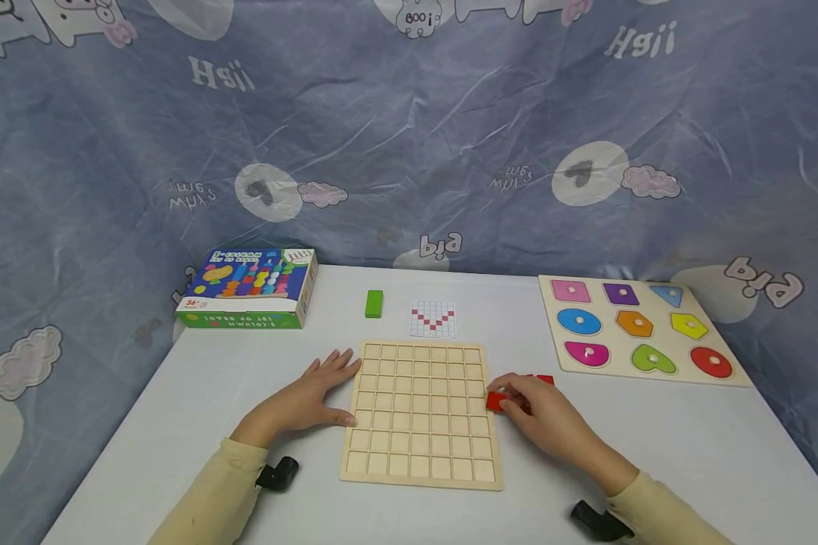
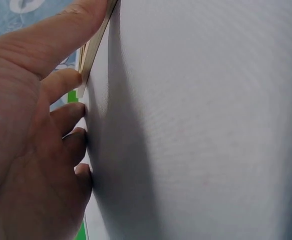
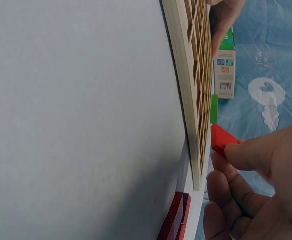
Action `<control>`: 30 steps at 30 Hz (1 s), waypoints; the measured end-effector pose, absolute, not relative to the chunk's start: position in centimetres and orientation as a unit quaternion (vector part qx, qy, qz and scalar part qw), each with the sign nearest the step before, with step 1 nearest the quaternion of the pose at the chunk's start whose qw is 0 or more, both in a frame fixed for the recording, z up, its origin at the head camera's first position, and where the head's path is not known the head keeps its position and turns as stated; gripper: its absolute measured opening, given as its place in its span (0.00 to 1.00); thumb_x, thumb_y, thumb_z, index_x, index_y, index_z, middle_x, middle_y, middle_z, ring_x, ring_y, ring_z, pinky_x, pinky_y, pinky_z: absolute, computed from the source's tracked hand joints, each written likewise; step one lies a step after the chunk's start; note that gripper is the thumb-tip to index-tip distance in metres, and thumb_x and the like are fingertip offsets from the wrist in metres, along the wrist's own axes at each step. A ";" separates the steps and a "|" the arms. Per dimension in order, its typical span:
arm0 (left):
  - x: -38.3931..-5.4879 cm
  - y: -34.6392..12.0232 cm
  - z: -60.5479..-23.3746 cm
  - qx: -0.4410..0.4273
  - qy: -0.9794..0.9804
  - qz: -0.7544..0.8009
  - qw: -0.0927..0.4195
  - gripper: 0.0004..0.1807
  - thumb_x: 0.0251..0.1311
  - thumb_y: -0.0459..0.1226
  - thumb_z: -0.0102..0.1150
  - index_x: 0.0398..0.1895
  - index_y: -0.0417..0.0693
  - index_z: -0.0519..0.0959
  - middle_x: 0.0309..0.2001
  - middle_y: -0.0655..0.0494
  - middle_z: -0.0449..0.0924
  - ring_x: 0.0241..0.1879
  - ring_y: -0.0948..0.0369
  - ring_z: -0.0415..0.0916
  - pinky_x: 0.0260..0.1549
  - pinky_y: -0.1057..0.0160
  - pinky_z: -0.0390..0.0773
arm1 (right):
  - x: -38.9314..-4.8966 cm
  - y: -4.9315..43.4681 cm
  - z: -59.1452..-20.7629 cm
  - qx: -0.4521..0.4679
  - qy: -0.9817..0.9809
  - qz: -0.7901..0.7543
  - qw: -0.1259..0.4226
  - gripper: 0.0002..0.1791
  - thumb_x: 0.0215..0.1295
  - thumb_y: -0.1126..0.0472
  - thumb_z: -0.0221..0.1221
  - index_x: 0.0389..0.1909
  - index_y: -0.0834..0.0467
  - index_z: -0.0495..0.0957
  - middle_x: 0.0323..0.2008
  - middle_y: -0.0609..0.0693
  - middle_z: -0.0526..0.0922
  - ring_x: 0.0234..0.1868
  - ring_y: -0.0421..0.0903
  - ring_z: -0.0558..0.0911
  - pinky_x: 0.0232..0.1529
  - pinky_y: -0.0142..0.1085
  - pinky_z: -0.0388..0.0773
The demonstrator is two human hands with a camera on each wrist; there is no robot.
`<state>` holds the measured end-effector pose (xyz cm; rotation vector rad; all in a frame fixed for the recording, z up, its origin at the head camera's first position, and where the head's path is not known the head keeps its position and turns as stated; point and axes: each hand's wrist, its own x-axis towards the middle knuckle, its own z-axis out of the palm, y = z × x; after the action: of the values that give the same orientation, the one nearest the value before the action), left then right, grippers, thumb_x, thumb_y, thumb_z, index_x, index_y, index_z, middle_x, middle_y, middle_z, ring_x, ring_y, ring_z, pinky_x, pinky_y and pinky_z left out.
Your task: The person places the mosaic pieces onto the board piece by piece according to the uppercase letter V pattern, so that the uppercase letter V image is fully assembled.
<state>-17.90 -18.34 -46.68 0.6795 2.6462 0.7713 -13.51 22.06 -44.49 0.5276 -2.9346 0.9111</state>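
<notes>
A wooden grid board point(image 1: 423, 484) with square compartments lies flat in the middle of the table. At its left edge rests my left hand point(image 1: 313, 395), fingers spread, with thumb and index fingertips touching the frame. My right hand point(image 1: 545, 416) pinches a red square tile point(image 3: 222, 140) between thumb and fingers, right at the board's right edge. More red tiles point(image 3: 175, 220) lie on the table beside the board, partly hidden behind the right hand in the head view. Behind the board lies a small pattern card point(image 1: 433, 319) printed with a V of red squares.
A green block point(image 1: 374, 303) stands left of the card. At the back left is a colourful bead-game box point(image 1: 245, 289). A shape puzzle board point(image 1: 644, 333) with knobbed pieces lies at the back right. A patterned blue cloth point(image 1: 409, 136) hangs behind the table point(image 1: 300, 499).
</notes>
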 end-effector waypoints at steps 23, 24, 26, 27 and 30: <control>-17.8 -18.4 -46.3 0.244 0.917 0.274 0.154 0.57 0.52 0.55 0.74 0.80 0.47 0.56 0.81 0.43 0.44 0.80 0.44 0.35 0.77 0.40 0.35 | -12.2 18.2 -44.8 0.183 -0.922 0.340 -0.014 0.14 0.64 0.65 0.68 0.45 0.44 0.82 0.30 0.34 0.77 0.34 0.35 0.76 0.38 0.30 0.80; -17.7 -18.3 -46.2 0.243 0.917 0.275 0.155 0.57 0.52 0.55 0.74 0.80 0.46 0.56 0.81 0.43 0.44 0.80 0.44 0.35 0.77 0.40 0.35 | -12.1 18.0 -44.9 0.182 -0.922 0.341 -0.016 0.14 0.64 0.65 0.68 0.44 0.44 0.82 0.30 0.34 0.77 0.34 0.35 0.76 0.38 0.29 0.80; -17.7 -18.3 -46.1 0.241 0.918 0.274 0.157 0.56 0.52 0.55 0.74 0.80 0.46 0.56 0.81 0.43 0.44 0.80 0.44 0.35 0.77 0.41 0.35 | -12.0 17.7 -44.9 0.181 -0.922 0.343 -0.021 0.14 0.64 0.65 0.68 0.44 0.44 0.83 0.30 0.34 0.77 0.34 0.36 0.76 0.37 0.29 0.80; -17.6 -18.3 -46.1 0.241 0.918 0.275 0.157 0.56 0.52 0.55 0.74 0.80 0.46 0.56 0.81 0.42 0.44 0.80 0.43 0.35 0.77 0.41 0.35 | -11.9 17.6 -44.9 0.182 -0.921 0.344 -0.023 0.14 0.64 0.65 0.68 0.44 0.44 0.83 0.30 0.34 0.76 0.33 0.36 0.76 0.37 0.29 0.79; -17.6 -18.2 -45.9 0.240 0.917 0.276 0.158 0.56 0.52 0.55 0.74 0.80 0.46 0.56 0.81 0.42 0.44 0.80 0.43 0.35 0.77 0.41 0.35 | -11.8 17.2 -45.0 0.191 -0.917 0.348 -0.021 0.14 0.65 0.66 0.67 0.44 0.43 0.83 0.29 0.34 0.76 0.34 0.36 0.75 0.37 0.29 0.79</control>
<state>-17.59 -18.20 -45.91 0.6849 2.6230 0.7895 -11.82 17.18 -44.95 0.6078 -2.9221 1.1099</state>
